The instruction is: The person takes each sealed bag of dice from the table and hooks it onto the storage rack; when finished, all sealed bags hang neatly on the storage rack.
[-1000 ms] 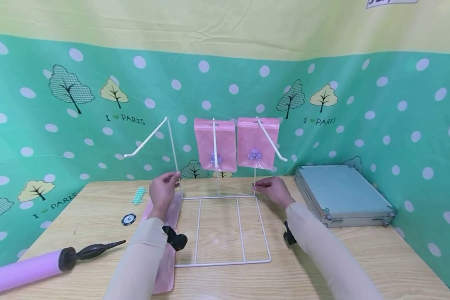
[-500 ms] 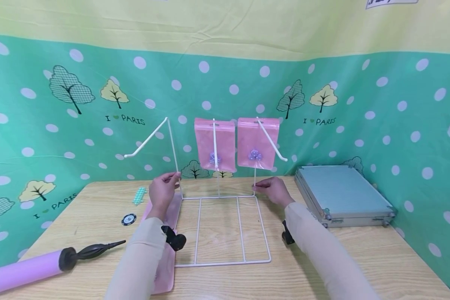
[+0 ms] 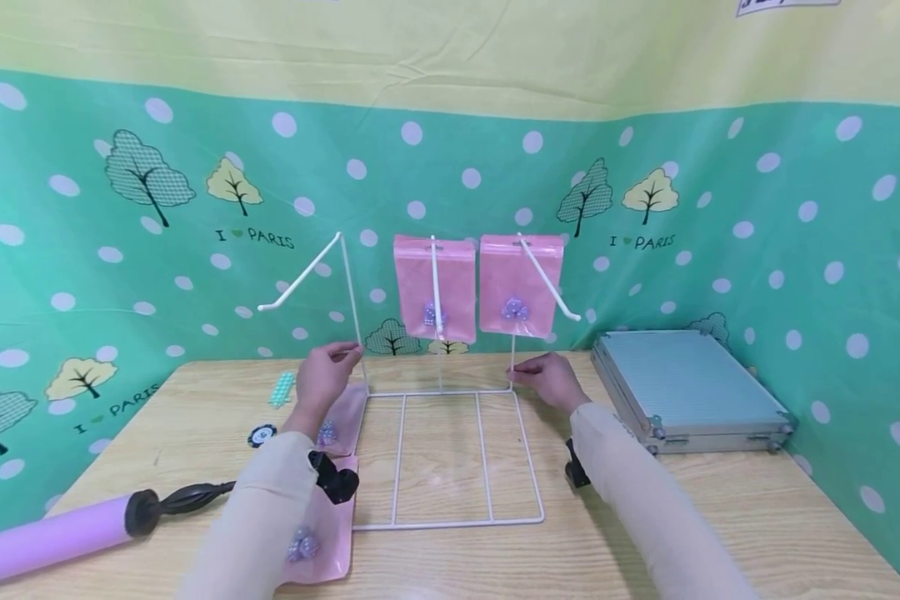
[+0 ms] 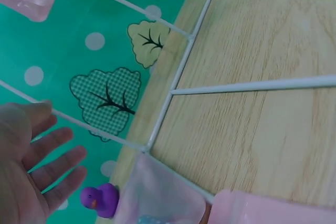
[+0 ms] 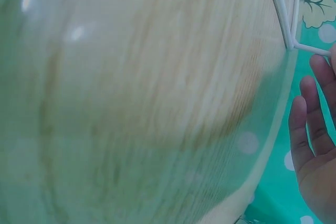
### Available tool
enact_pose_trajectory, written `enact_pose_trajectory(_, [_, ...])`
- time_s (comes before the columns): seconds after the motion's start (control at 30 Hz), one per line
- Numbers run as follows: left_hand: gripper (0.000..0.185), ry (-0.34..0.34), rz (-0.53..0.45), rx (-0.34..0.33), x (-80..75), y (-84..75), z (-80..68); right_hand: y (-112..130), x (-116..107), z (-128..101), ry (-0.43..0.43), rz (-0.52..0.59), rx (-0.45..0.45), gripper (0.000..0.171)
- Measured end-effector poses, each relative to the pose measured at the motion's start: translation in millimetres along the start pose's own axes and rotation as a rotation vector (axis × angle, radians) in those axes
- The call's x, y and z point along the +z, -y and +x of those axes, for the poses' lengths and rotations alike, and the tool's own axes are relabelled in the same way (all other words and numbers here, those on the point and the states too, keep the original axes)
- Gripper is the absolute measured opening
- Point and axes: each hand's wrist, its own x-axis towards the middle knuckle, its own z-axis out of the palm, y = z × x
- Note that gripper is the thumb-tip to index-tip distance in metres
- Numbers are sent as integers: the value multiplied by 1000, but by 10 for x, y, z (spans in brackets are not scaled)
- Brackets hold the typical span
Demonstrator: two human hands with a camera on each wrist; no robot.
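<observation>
A white wire display rack (image 3: 450, 525) stands on the table, its hooks angling forward from upright wires. Small pink zip bags hang from two of them: the middle bag (image 3: 457, 279) and the right bag (image 3: 499, 271), each showing purple beads or charms. The left hook is bare. My left hand (image 3: 321, 382) is at the left upright; in the left wrist view its fingers are spread and straight, with the thumb at the wire. My right hand (image 3: 549, 380) pinches the base of the right upright between thumb and forefinger, its other fingers extended in the right wrist view.
Two more pink bags, a far bag (image 3: 348, 421) and a near bag (image 3: 337, 533), lie along the rack's left side. Also leftward are a purple pump (image 3: 52, 537), a poker chip (image 3: 262, 435), a green clip-like piece (image 3: 282, 388) and a purple duck (image 4: 107, 200). A silver-blue case (image 3: 690, 383) stands right.
My left hand has loosened from the left upright and its forearm has shifted left, uncovering more of the pink bags on the table. The right hand keeps its pinch; the head view has shifted slightly.
</observation>
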Motion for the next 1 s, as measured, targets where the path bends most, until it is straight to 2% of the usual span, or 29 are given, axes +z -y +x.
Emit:
enact_pose_trajectory(0.17, [41,73,5,44,-132,-25,-63,5,-12,-8,-2,-13,-2,23])
enact_pose_trajectory(0.33, [38,131,49,123,-293,-26,-158,5,-12,-8,-3,-27,2,23])
enact_pose_trajectory(0.6, [30,189,98,245,-507,-3,-406,26,-10,-7,3,-41,3,23])
enact_pose_trajectory(0.8, [35,217,133,217,-648,79,-600,17,-1,-3,-6,-65,-1,25])
enact_pose_trajectory(1.0, [33,238,136,167,-765,256,-741,11,9,0,-9,-69,-10,25])
